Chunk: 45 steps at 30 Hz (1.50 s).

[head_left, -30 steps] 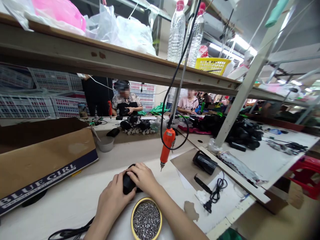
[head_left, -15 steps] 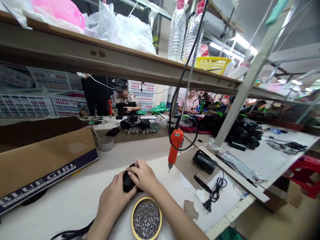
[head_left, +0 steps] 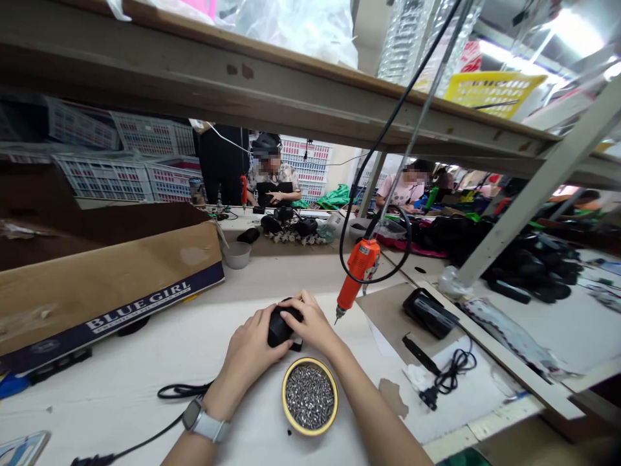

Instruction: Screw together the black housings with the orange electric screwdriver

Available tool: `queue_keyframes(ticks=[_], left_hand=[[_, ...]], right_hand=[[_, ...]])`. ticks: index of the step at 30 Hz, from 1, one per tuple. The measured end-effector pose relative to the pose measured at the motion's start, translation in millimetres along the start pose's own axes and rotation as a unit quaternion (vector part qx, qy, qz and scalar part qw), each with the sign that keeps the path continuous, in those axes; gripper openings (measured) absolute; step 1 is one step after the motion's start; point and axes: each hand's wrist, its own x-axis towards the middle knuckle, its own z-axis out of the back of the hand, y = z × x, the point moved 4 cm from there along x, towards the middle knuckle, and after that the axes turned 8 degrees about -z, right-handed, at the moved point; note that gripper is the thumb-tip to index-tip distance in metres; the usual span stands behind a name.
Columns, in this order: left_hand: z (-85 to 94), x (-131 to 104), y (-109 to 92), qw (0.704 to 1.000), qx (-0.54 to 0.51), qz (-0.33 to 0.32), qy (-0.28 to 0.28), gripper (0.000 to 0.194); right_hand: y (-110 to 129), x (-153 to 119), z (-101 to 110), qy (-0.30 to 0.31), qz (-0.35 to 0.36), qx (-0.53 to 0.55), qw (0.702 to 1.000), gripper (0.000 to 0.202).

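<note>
Between my two hands is a rounded black plastic housing (head_left: 280,329), resting on the white tabletop; its exact kind is hard to make out. My left hand (head_left: 253,343) wraps its left side, with the thumb along the near edge. From the right, my right hand (head_left: 308,318) closes over its top and side. Just below, a round yellow-rimmed bowl (head_left: 310,396) is full of small metal screws. An orange electric screwdriver (head_left: 358,275) hangs by its cable to the right of my hands, bit pointing down.
A cardboard box (head_left: 111,278) stands on the left. To the right lie a black plastic casing (head_left: 429,312) and a coiled power cord (head_left: 456,370). An overhead shelf (head_left: 291,97) crosses above. Co-workers sit across the table beyond black parts (head_left: 291,223).
My view has turned left, so the scene sits further right. Both hands keep hold of the black housing, which shows a little more of its top now.
</note>
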Motion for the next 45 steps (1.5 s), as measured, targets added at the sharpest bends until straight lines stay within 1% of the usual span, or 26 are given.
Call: queue_keyframes(ticks=[5, 9, 13, 20, 23, 26, 29, 32, 37, 41, 45], left_hand=[[-3.1, 1, 2, 1.000, 0.001, -0.011, -0.002, 0.077], [-7.5, 1, 5, 1.000, 0.003, -0.019, -0.003, 0.081], [-11.0, 1, 11, 1.000, -0.002, -0.021, -0.005, 0.086], [-7.1, 1, 14, 1.000, -0.010, -0.018, -0.014, 0.076], [-5.2, 1, 14, 0.999, -0.012, -0.033, -0.020, 0.078], [-5.4, 2, 15, 0.998, -0.022, -0.053, -0.027, 0.081], [-7.5, 3, 20, 0.996, -0.037, -0.067, -0.035, 0.083], [-11.1, 3, 25, 0.995, -0.053, -0.073, -0.051, 0.081], [-16.4, 3, 30, 0.992, -0.078, -0.078, -0.068, 0.078], [-12.2, 4, 38, 0.990, -0.091, -0.060, -0.084, 0.077], [-7.9, 7, 49, 0.989, -0.085, -0.083, -0.089, 0.072]], right_hand=[[6, -1, 3, 0.004, -0.001, -0.019, 1.000, 0.024], [14, -2, 4, 0.018, 0.002, -0.048, 0.999, 0.024], [17, -3, 2, 0.024, -0.005, -0.070, 0.997, 0.025], [12, -5, 2, 0.038, -0.010, -0.053, 0.998, 0.033], [11, -5, 5, 0.039, -0.008, -0.038, 0.998, 0.035], [12, -6, 7, 0.038, -0.003, -0.029, 0.999, 0.033], [12, -6, 6, 0.035, 0.003, -0.024, 0.999, 0.028], [11, -5, 4, 0.028, 0.006, -0.024, 0.999, 0.025], [9, -3, 3, 0.021, 0.004, -0.034, 0.999, 0.025], [11, -4, 6, 0.014, -0.005, -0.056, 0.998, 0.028], [11, -4, 2, 0.016, -0.013, -0.078, 0.997, 0.031]])
